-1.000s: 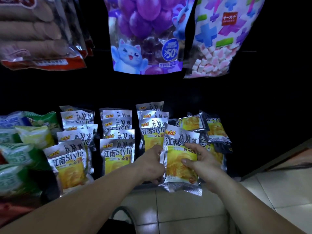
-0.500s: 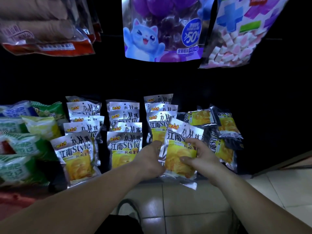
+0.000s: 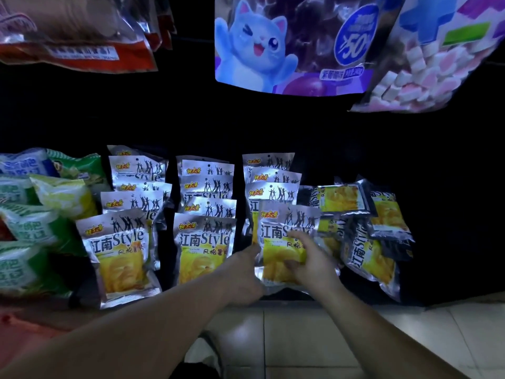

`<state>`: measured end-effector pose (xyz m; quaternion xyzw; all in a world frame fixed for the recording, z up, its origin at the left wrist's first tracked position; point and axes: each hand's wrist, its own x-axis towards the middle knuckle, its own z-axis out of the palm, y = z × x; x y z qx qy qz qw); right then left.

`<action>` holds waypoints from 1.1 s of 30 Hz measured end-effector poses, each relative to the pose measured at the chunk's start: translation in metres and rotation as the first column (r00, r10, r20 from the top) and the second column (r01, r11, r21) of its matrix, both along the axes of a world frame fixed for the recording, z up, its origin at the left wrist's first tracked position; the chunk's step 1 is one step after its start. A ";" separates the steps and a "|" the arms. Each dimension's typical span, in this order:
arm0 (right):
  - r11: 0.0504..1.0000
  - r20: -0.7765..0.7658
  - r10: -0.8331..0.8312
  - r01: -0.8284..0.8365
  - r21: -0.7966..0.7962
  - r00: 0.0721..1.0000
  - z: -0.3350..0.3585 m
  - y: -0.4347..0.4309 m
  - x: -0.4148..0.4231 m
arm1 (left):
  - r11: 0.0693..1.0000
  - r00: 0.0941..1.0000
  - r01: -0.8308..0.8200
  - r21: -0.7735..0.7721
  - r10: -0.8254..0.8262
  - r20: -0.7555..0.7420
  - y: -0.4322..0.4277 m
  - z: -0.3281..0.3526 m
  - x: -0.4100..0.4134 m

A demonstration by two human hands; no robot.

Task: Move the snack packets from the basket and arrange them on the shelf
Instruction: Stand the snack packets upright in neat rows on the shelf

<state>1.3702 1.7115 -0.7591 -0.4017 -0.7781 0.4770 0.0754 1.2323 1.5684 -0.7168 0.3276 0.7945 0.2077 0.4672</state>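
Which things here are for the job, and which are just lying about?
Job: silver chip packet, held by left hand and right hand; silver packet rows already arranged.
Lying about: green packets, cat bag, marshmallow bag.

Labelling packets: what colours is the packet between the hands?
Head view: silver foil snack packet, yellow lower panel, black lettering.

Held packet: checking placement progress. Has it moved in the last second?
Yes. The packet went back and left, over the third stack; it no longer overhangs the shelf edge.
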 end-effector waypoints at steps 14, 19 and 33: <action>0.998 -0.006 0.059 -0.059 -0.007 0.998 -0.071 0.012 -0.003 | 0.993 0.995 -0.082 -0.089 0.087 0.047 0.020 -0.023 0.001; 0.997 -0.021 0.076 -0.076 0.013 0.997 -0.073 0.008 0.004 | 0.993 0.998 -0.022 -0.116 0.028 0.049 0.015 -0.026 0.008; 0.992 0.030 0.114 -0.116 0.043 0.993 0.012 0.038 0.040 | 0.995 0.994 -0.065 -0.072 0.071 0.086 0.042 0.015 0.024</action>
